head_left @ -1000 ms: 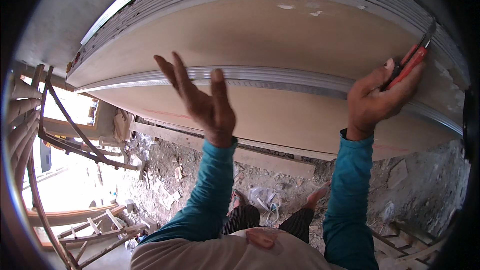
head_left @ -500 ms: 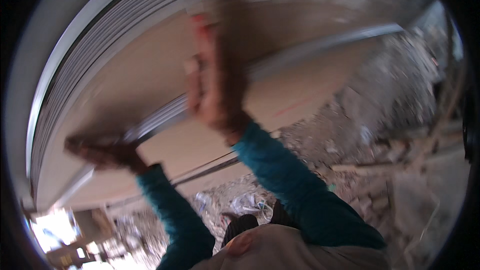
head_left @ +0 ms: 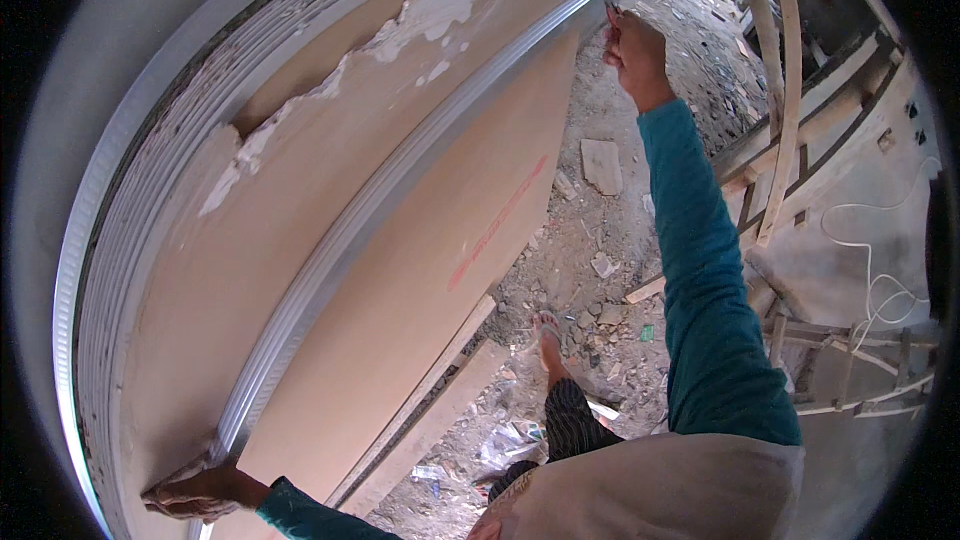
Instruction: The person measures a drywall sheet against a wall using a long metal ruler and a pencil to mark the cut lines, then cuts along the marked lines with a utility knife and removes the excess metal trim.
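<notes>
A long silver metal profile (head_left: 335, 240) lies along a stack of tan plasterboards (head_left: 440, 320), crossing the face of the front sheet. At its lower end my left hand (head_left: 205, 492) grips the profile, fingers reaching past it along the board. My right arm is stretched far forward. There my right hand (head_left: 637, 52) is closed on a small, thin, dark tool (head_left: 611, 10) near the profile's far tip; its exact kind is too small to make out. The top sheet has torn paper with white plaster (head_left: 430, 10) showing along its far side.
Rubble and scraps cover the floor (head_left: 600, 270), with a loose board piece (head_left: 600, 167) beside the stack. Wooden poles (head_left: 785, 90) lean at the right, near a pale cable (head_left: 868, 270). My foot (head_left: 546, 325) stands below the boards.
My right hand has moved from above the middle of the boards to the profile's far end. My left hand stays at the near end, now lower in view. The view has turned and sharpened.
</notes>
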Demonstrator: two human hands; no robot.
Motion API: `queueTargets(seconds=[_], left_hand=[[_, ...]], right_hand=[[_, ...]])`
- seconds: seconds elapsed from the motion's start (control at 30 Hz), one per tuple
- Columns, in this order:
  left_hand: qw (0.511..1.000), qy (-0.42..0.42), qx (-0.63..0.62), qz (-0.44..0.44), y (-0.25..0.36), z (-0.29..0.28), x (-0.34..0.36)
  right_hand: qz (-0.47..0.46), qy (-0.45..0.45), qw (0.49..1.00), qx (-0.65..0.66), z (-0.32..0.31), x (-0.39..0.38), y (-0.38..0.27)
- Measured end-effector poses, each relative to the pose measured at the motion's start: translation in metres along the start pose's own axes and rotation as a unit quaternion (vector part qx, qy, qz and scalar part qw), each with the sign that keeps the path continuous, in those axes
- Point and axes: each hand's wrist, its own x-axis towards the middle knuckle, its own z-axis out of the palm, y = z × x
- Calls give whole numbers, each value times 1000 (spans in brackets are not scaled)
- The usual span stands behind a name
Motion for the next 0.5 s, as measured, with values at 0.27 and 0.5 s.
queueTargets(seconds=[0.27, 0.5], left_hand=[[999, 2, -23, 30, 18, -7, 0], [999, 8, -35, 16, 25, -12, -4]], right_hand=[[38, -92, 994, -53, -29, 77, -2], [94, -115, 988, -53, -29, 101, -3]])
